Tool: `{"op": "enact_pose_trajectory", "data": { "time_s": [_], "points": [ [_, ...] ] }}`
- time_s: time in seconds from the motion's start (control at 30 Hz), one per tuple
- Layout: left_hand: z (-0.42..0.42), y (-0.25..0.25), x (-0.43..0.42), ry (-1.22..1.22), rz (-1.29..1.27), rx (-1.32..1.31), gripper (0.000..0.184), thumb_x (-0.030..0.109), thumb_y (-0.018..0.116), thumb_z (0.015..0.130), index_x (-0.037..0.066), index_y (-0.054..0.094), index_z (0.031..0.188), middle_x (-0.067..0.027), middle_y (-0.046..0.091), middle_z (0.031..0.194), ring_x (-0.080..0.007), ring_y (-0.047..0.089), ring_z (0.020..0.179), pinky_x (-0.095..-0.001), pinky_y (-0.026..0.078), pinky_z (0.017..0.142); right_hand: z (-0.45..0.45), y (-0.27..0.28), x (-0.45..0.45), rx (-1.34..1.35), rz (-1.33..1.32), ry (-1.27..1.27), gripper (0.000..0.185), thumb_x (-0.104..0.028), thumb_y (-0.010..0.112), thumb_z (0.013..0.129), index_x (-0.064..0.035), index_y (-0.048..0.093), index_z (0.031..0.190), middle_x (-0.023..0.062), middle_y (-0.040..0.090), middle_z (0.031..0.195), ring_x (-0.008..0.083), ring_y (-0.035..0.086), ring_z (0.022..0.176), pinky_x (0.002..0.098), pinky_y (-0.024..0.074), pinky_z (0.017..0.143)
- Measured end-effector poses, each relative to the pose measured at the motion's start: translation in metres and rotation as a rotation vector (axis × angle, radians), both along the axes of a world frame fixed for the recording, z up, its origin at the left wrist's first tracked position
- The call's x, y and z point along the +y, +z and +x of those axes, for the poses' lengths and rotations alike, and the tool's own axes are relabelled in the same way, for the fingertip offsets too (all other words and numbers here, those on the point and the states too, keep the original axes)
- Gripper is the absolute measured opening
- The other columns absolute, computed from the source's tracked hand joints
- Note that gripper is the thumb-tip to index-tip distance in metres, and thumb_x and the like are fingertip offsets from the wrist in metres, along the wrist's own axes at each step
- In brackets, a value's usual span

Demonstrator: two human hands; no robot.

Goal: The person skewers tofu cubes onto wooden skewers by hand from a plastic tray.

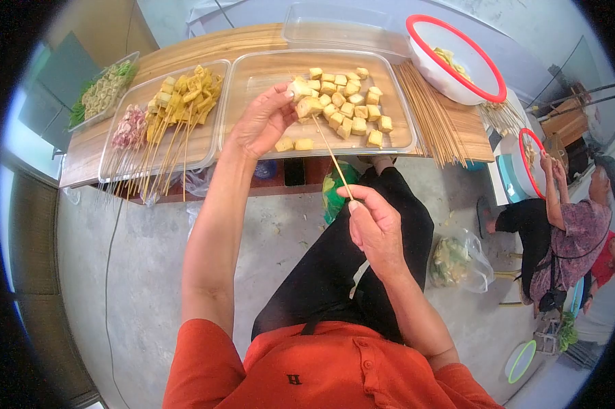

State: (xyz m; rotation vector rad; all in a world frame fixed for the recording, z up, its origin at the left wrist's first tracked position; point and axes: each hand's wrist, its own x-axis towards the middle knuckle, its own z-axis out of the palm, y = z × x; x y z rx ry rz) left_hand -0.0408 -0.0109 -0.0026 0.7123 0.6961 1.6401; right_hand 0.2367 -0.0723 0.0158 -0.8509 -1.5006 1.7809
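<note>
My right hand (377,228) pinches the lower part of a thin wooden skewer (331,155), which slants up to the left. At its upper end is a tofu cube (309,107). My left hand (266,117) holds another pale yellow tofu cube (298,89) between thumb and fingers, just above the first. Both are over a clear plastic tray (236,88) with many loose tofu cubes (348,109) in its right half. Two more cubes (294,144) lie near its front edge, beside my left hand.
Left of the tray, another tray (109,153) holds filled skewers (184,102). A bundle of bare skewers (430,116) lies to the right, near a red-rimmed bowl (422,75). A bag (457,262) sits on the floor; a seated person (573,232) works at far right.
</note>
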Motion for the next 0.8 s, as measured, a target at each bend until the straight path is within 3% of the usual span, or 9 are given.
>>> {"op": "enact_pose_trajectory", "data": {
  "time_s": [0.2, 0.4, 0.47, 0.5, 0.57, 0.6, 0.67, 0.7, 0.8],
  "points": [
    [0.004, 0.005, -0.002, 0.014, -0.024, 0.045, 0.031, 0.011, 0.057, 0.093, 0.0, 0.054, 0.122, -0.0094, 0.062, 0.118, -0.0169, 0.06, 0.108, -0.0322, 0.046, 0.101, 0.0, -0.003, 0.001, -0.005, -0.005, -0.004, 0.025, -0.01, 0.048, 0.099, -0.0017, 0.06, 0.119, -0.0087, 0.041, 0.063, 0.0003, 0.037, 0.051, 0.018, 0.03, 0.045],
    [0.004, 0.002, -0.003, 0.006, -0.085, 0.134, 0.029, 0.01, 0.059, 0.092, 0.0, 0.056, 0.119, -0.0108, 0.062, 0.112, -0.0191, 0.061, 0.099, -0.0314, 0.052, 0.089, 0.018, -0.005, 0.003, 0.008, -0.032, -0.05, 0.024, -0.009, 0.049, 0.098, -0.0016, 0.061, 0.117, -0.0088, 0.043, 0.063, 0.0, 0.037, 0.05, 0.0178, 0.03, 0.045],
    [-0.003, 0.008, -0.008, 0.106, -0.218, 0.374, 0.026, 0.015, 0.062, 0.092, 0.003, 0.06, 0.115, -0.0066, 0.067, 0.104, -0.0154, 0.064, 0.089, -0.0322, 0.052, 0.081, 0.032, -0.006, 0.002, -0.012, -0.048, -0.093, 0.023, -0.008, 0.05, 0.097, -0.0017, 0.062, 0.116, -0.0088, 0.043, 0.062, -0.0003, 0.037, 0.049, 0.0178, 0.0301, 0.044],
    [-0.009, 0.01, -0.011, 0.1, -0.221, 0.373, 0.026, 0.015, 0.062, 0.092, 0.003, 0.06, 0.115, -0.0066, 0.067, 0.104, -0.0154, 0.064, 0.089, -0.0322, 0.052, 0.081, 0.039, -0.006, 0.001, -0.014, -0.052, -0.099, 0.023, -0.008, 0.05, 0.097, -0.0017, 0.062, 0.116, -0.0088, 0.043, 0.062, -0.0003, 0.037, 0.049, 0.0178, 0.0301, 0.044],
    [-0.02, 0.015, -0.016, 0.308, -0.346, 1.146, 0.023, 0.017, 0.065, 0.089, 0.004, 0.065, 0.108, -0.0077, 0.069, 0.09, -0.0183, 0.065, 0.079, -0.0324, 0.052, 0.072, 0.049, -0.006, 0.0, -0.014, -0.062, -0.141, 0.023, -0.008, 0.05, 0.097, -0.0011, 0.062, 0.116, -0.0086, 0.044, 0.062, -0.0003, 0.037, 0.049, 0.0179, 0.0304, 0.045],
    [-0.022, 0.014, -0.018, 0.31, -0.346, 1.148, 0.023, 0.017, 0.065, 0.089, 0.004, 0.065, 0.108, -0.0077, 0.069, 0.09, -0.0183, 0.065, 0.079, -0.0324, 0.052, 0.072, 0.051, -0.006, -0.001, -0.012, -0.077, -0.152, 0.023, -0.008, 0.05, 0.097, -0.0007, 0.061, 0.116, -0.0085, 0.044, 0.061, -0.0001, 0.038, 0.049, 0.018, 0.0308, 0.045],
    [-0.024, 0.012, -0.024, 0.449, -0.327, 1.677, 0.022, 0.018, 0.066, 0.085, 0.005, 0.067, 0.104, -0.0117, 0.068, 0.081, -0.0224, 0.065, 0.074, -0.0342, 0.051, 0.069, 0.055, -0.008, -0.004, -0.027, -0.075, -0.141, 0.023, -0.008, 0.05, 0.097, -0.0008, 0.061, 0.116, -0.0084, 0.044, 0.061, 0.0, 0.038, 0.049, 0.0181, 0.031, 0.045],
    [-0.025, 0.007, -0.022, 0.451, -0.326, 1.682, 0.022, 0.018, 0.066, 0.085, 0.005, 0.067, 0.104, -0.0117, 0.068, 0.081, -0.0224, 0.065, 0.074, -0.0342, 0.051, 0.069, 0.055, -0.008, -0.005, -0.048, -0.073, -0.134, 0.023, -0.008, 0.05, 0.097, -0.001, 0.061, 0.116, -0.0084, 0.044, 0.061, 0.0002, 0.038, 0.049, 0.0181, 0.0312, 0.045],
    [-0.011, 0.004, -0.016, 0.508, -0.192, 1.674, 0.028, 0.025, 0.069, 0.081, 0.008, 0.068, 0.102, -0.0173, 0.069, 0.091, -0.0329, 0.066, 0.08, -0.0421, 0.051, 0.071, 0.055, -0.008, -0.009, -0.051, -0.082, -0.118, 0.024, -0.009, 0.05, 0.098, -0.0009, 0.061, 0.117, -0.0084, 0.044, 0.061, 0.0003, 0.038, 0.049, 0.0181, 0.0314, 0.045]
  ]
}}
